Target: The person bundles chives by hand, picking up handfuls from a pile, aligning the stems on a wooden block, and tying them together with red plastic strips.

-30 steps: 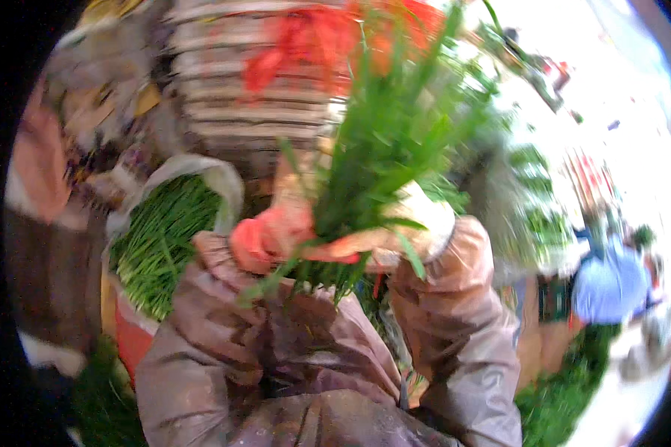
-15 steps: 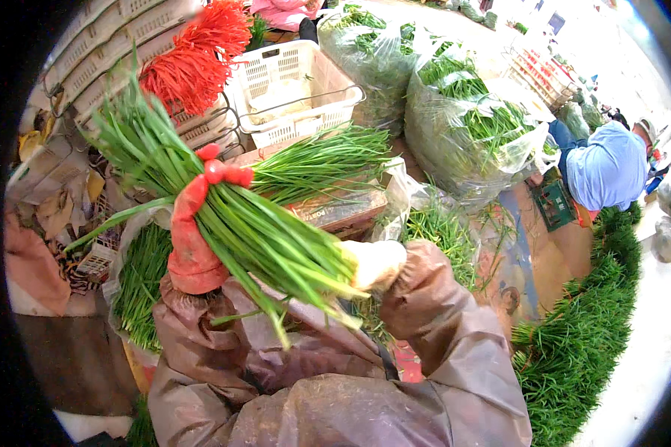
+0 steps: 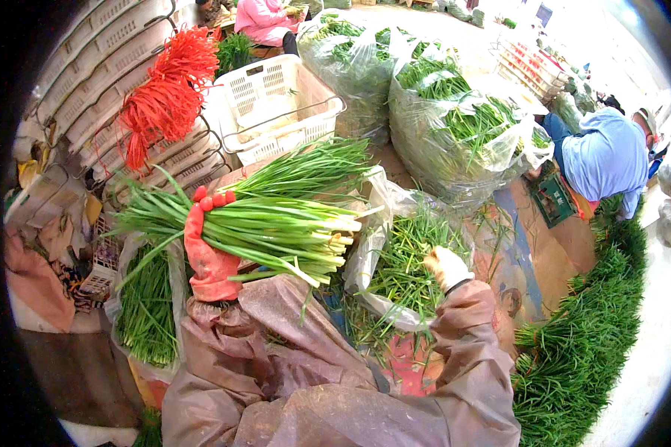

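Note:
My left hand [image 3: 210,257], in a red glove, is wrapped round a thick bunch of garlic chives [image 3: 283,227]. Their green leaf ends fan out to the left, and the pale cut ends point right. To the right, my right hand [image 3: 447,268] in an off-white glove is over loose green trimmings [image 3: 410,257] in a clear plastic bag [image 3: 361,272]. Its fingers look curled together; whether anything is in them is hidden. Another pile of chives [image 3: 313,167] lies just beyond the held bunch.
Red ties [image 3: 160,108] hang by stacked white crates [image 3: 101,82]. A white basket [image 3: 306,130] and large filled bags [image 3: 432,160] stand ahead. Bundled greens [image 3: 585,350] line the right; a bag of chives [image 3: 149,313] is at left. A person in blue [image 3: 608,160] bends at far right.
My right hand has left the bunch's cut ends and moved right, over the bag of trimmings. The bunch, still in my left hand, has turned more level and sits lower.

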`<state>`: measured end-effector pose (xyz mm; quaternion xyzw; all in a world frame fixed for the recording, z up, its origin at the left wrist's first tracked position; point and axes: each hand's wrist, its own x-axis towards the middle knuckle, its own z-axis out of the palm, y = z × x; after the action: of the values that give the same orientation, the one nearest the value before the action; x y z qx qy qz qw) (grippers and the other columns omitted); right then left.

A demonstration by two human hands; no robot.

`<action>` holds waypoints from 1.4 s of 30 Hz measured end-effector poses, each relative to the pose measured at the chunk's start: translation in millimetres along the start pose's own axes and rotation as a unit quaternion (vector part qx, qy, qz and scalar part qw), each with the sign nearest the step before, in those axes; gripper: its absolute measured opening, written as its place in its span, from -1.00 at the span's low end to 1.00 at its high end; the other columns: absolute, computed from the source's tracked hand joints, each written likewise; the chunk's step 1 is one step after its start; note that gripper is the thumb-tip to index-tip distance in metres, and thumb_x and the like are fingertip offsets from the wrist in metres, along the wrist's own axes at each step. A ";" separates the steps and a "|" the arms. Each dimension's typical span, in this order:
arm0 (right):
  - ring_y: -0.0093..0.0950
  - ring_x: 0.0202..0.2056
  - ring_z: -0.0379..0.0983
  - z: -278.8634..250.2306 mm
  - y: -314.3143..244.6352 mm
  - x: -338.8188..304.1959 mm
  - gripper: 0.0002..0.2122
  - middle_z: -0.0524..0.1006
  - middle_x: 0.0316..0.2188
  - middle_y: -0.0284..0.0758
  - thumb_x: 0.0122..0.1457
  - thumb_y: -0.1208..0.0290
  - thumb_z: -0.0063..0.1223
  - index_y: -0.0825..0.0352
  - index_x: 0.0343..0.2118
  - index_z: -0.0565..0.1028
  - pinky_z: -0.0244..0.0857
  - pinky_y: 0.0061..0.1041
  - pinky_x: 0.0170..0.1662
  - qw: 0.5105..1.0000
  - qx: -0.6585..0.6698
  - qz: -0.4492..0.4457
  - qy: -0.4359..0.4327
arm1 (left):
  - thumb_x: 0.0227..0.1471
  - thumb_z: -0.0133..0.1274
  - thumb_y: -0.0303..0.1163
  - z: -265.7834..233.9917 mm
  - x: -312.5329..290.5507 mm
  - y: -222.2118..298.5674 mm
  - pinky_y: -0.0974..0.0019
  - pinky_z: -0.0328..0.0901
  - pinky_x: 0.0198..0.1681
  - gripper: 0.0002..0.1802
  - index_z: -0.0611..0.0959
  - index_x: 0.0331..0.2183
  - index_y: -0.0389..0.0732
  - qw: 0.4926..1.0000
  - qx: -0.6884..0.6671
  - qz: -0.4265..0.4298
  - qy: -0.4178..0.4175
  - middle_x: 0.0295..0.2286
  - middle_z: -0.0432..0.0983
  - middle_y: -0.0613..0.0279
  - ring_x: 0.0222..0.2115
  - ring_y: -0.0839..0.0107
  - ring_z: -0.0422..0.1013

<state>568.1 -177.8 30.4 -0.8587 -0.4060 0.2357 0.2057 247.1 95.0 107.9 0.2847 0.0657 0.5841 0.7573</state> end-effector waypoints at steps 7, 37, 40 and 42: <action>-0.40 -0.19 0.41 64.8 -143.9 -16.3 -0.69 0.48 -0.23 -0.24 0.03 0.45 0.14 0.39 -0.15 0.43 0.28 -0.44 -0.09 0.862 0.423 -0.271 0.070 | 0.09 -0.02 -0.40 20.0 -18.0 -17.4 0.03 0.11 0.18 -0.55 0.30 0.02 -0.26 0.995 0.034 0.044 -0.078 -0.37 0.42 0.29 -0.18 0.30 0.38; -0.44 -0.07 0.40 56.1 20.6 -5.1 -0.49 0.42 -0.02 -0.17 0.09 0.37 0.10 0.28 0.12 0.25 0.25 -0.42 0.00 0.978 0.200 -0.027 0.048 | 0.12 -0.08 -0.39 -18.5 -15.0 10.9 0.11 0.09 0.20 -0.67 0.42 -0.08 -0.31 0.997 -0.046 0.059 0.023 -0.44 0.53 0.31 -0.29 0.36 0.44; -0.49 -0.09 0.41 66.6 -87.2 -29.0 -0.40 0.39 0.02 -0.23 0.07 0.16 0.14 0.23 0.16 0.23 0.26 -0.63 -0.22 0.824 0.501 -0.058 -0.259 | 0.10 -0.05 -0.40 -27.2 -16.8 8.3 0.08 0.21 0.13 -0.73 0.48 -0.15 -0.29 0.994 -0.060 0.049 0.072 -0.43 0.53 0.28 -0.27 0.30 0.45; -0.45 -0.11 0.42 114.7 -105.7 -26.6 -0.23 0.25 0.16 -0.22 0.03 -0.07 0.12 0.25 0.21 0.11 0.26 -0.58 -0.28 0.712 0.610 -0.082 -0.337 | 0.10 -0.04 -0.40 -22.6 -16.5 -0.6 0.07 0.26 0.08 -0.74 0.49 -0.15 -0.28 0.989 -0.063 0.032 0.127 -0.44 0.52 0.27 -0.26 0.28 0.45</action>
<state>424.2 -118.4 2.0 -0.3731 -0.2852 0.6883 0.5529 232.7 87.7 85.0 0.1624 0.1150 0.6425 0.7400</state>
